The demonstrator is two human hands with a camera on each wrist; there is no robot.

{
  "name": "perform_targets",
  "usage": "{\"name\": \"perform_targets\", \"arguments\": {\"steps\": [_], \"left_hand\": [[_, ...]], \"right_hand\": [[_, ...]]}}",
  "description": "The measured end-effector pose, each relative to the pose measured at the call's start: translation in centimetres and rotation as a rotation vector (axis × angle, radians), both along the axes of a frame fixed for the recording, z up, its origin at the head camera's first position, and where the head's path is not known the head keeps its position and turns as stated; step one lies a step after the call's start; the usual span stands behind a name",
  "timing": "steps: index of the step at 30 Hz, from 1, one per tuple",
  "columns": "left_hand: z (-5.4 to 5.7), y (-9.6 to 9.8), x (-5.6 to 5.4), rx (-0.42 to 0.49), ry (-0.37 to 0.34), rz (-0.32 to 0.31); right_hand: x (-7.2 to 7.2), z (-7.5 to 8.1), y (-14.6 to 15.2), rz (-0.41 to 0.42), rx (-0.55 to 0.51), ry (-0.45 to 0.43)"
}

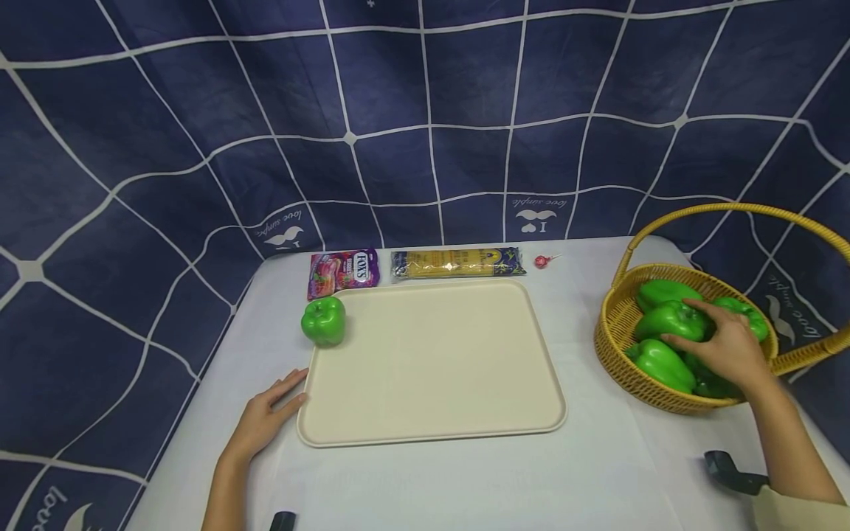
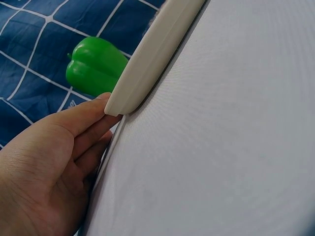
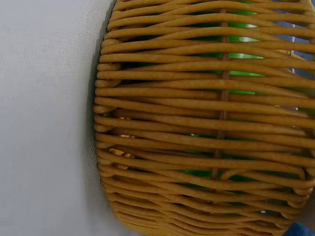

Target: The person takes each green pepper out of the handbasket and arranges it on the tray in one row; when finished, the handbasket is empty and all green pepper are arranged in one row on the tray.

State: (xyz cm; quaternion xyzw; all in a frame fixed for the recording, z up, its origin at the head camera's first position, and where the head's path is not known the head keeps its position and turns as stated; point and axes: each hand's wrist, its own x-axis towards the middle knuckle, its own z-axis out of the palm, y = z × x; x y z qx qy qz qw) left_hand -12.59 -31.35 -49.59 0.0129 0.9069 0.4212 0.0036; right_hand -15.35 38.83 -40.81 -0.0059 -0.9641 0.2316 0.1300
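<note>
My right hand [image 1: 727, 350] reaches into a wicker basket [image 1: 614, 361] at the right, thumb and fingers gripping a green bell pepper [image 1: 667, 321]. Several other green peppers lie around it, one long pepper [image 1: 660, 366] in front. The right wrist view shows just the basket's woven side [image 3: 206, 108], which hides that hand. At the left, my left hand [image 1: 262, 417] touches the edge of a cream tray [image 1: 432, 361] with extended fingers. In the left wrist view, the fingertips [image 2: 101, 102] meet the tray's rim. Another green bell pepper [image 1: 324, 321] sits at the tray's far left corner.
Behind the tray lie a purple candy bag [image 1: 343, 271], a long pasta packet [image 1: 458, 262] and a small red lollipop [image 1: 541, 261]. The basket's tall handle [image 1: 724, 208] arches over its right part. A dark blue gridded cloth [image 1: 398, 96] hangs behind the white table [image 1: 465, 479].
</note>
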Motion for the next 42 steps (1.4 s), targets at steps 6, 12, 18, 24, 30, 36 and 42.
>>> {"name": "perform_targets", "arguments": {"steps": [6, 12, 18, 24, 30, 36, 42], "left_hand": [[0.0, 0.0, 0.1, 0.009, 0.003, -0.003], [0.0, 0.1, 0.0, 0.014, 0.008, -0.003], [0.0, 0.1, 0.0, 0.003, -0.004, 0.009], [0.1, 0.1, 0.0, 0.005, 0.002, 0.005], [0.1, 0.3, 0.1, -0.004, 0.018, 0.001], [0.0, 0.3, 0.1, -0.015, 0.014, 0.009], [0.0, 0.2, 0.1, -0.020, 0.016, 0.012]], "right_hand": [[0.3, 0.2, -0.4, -0.006, -0.018, 0.015], [0.6, 1.3, -1.9, 0.008, -0.058, 0.136], [0.7, 3.6, -5.6, 0.101, -0.162, 0.334], [-0.6, 5.2, -11.5, 0.261, -0.190, 0.402], [-3.2, 4.6, -18.6, 0.456, -0.202, 0.342], [-6.3, 3.4, -25.2, 0.607, -0.239, 0.244], [-8.8, 1.9, -30.0, 0.682, -0.264, 0.113]]}}
